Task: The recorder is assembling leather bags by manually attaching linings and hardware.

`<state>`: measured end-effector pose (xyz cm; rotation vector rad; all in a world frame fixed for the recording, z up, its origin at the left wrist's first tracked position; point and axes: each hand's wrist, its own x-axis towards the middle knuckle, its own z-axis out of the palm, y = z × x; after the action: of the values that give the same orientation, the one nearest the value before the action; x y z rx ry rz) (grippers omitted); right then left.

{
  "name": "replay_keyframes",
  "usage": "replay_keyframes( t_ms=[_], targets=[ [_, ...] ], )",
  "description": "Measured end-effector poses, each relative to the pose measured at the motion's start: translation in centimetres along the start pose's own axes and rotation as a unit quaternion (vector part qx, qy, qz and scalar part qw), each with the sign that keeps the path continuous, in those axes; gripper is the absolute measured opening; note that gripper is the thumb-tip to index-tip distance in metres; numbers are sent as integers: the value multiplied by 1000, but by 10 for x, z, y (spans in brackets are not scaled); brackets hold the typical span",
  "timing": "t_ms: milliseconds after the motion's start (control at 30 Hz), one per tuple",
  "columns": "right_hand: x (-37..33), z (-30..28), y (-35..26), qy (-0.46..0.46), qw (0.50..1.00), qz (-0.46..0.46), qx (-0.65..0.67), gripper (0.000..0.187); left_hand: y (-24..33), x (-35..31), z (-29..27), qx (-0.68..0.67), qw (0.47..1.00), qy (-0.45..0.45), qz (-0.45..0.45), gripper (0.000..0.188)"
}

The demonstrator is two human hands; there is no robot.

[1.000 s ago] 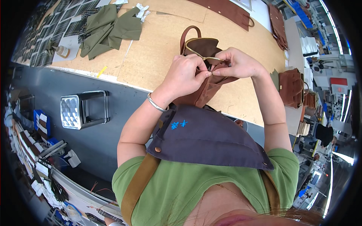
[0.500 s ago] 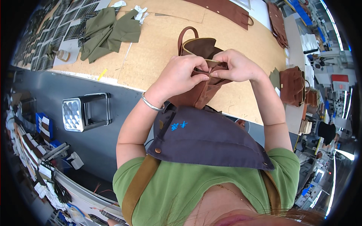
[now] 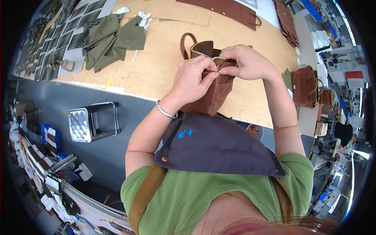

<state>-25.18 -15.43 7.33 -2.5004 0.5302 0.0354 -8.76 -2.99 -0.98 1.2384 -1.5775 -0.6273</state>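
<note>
A reddish-brown handbag stands at the near edge of the worktable, close to my apron. Its brown handle loop rises on the far left side, and a gold-toothed zipper runs along the open mouth. My left hand pinches the bag's rim from the left. From the right, my right hand grips the same rim, its thumb meeting my left thumb near the middle. The fingers hide the exact spot of fabric between them. A silver bangle circles my left wrist.
Olive cloth pieces lie at the table's far left, beside a small bottle. Another brown bag stands at the right. Brown panels rest along the back. A metal stool stands on the floor at left.
Both hands keep their pinch on the rim and have drawn closer together at the thumbs. The bag's mouth looks more folded in, and the view has shifted slightly.
</note>
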Motion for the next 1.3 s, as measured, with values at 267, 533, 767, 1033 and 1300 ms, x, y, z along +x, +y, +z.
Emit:
replay_keyframes(
  t_ms=[267,533,767,1033,1300],
  targets=[
    [-15,15,2,72,995,15,63,29,11,14,-26,207,969,96,92,21],
    [-26,20,2,160,973,1,165,21,-12,46,-33,-25,981,-192,-27,12],
    [-31,30,13,191,970,-36,148,11,-13,46,-23,15,990,-131,47,10],
    [-28,30,7,204,970,-34,124,10,-7,43,-28,59,988,-111,85,11],
    [-25,32,5,197,972,-32,122,11,1,40,-34,103,982,-154,39,12]
  ],
)
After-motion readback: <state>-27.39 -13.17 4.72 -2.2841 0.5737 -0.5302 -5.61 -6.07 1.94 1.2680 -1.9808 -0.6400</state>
